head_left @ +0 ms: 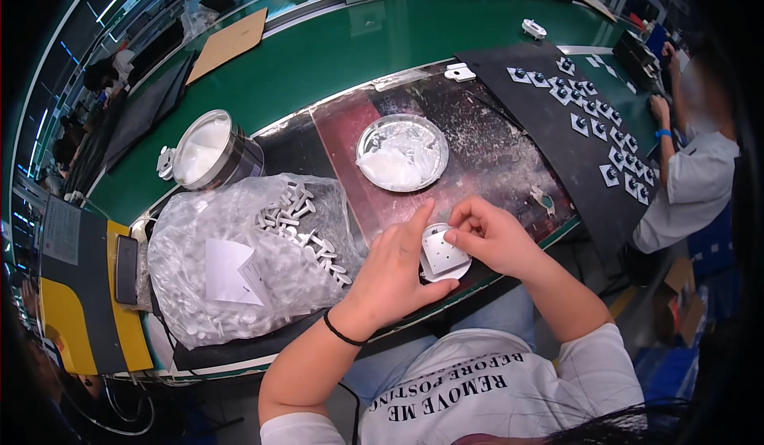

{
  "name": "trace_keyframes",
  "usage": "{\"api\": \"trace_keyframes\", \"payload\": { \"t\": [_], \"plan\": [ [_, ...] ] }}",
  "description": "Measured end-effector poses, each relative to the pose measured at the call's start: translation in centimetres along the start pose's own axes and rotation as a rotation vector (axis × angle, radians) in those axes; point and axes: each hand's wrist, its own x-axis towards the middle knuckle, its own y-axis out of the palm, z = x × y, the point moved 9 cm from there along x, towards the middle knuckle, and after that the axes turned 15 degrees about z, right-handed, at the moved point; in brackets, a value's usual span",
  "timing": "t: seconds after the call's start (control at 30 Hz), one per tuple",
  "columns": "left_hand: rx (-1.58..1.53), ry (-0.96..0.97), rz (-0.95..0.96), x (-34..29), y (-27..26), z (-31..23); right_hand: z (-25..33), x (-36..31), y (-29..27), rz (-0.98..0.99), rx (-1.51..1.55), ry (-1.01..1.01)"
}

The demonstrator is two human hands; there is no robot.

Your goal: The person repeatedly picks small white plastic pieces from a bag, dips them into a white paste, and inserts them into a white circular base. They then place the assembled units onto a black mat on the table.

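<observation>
A small white round part with a square white plate (446,256) on it is between my hands at the bench's near edge. My left hand (388,274) curves around its left side, thumb below and fingers above. My right hand (495,238) has thumb and forefinger pinched together at the plate's upper right edge; whatever is between those fingertips is too small to make out. Just beyond my hands sits a round metal dish (438,137) with white paste (395,167) and clear film in it.
Left lies a clear plastic bag (179,286) of white stemmed parts (290,210) with folded paper (231,270). Behind it stands an open tin (248,159) of white paste. A black mat (525,119) carries several white plates with dark centres (579,124). A co-worker (700,167) is at right.
</observation>
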Motion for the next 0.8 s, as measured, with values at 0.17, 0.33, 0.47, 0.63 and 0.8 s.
{"api": "trace_keyframes", "payload": {
  "t": [0.17,0.33,0.47,0.63,0.8],
  "plan": [
    [-0.009,0.01,0.001,0.1,0.0,-0.2,0.8,-0.6,0.2,-0.069,-0.134,-0.064],
    [-0.015,-0.008,0.0,-0.1,0.1,0.0,1.6,-0.9,0.6,-0.092,-0.283,-0.102],
    [-0.01,-0.041,0.015,0.0,0.1,0.2,0.2,-0.5,0.6,-0.08,-0.134,-0.108],
    [-0.023,-0.01,0.009,0.1,0.0,0.1,-0.9,-0.7,0.0,-0.144,-0.002,-0.113],
    [-0.029,-0.027,0.029,0.3,-0.3,0.0,-1.2,-2.4,-2.8,-0.346,0.16,-0.185]
  ]
}}
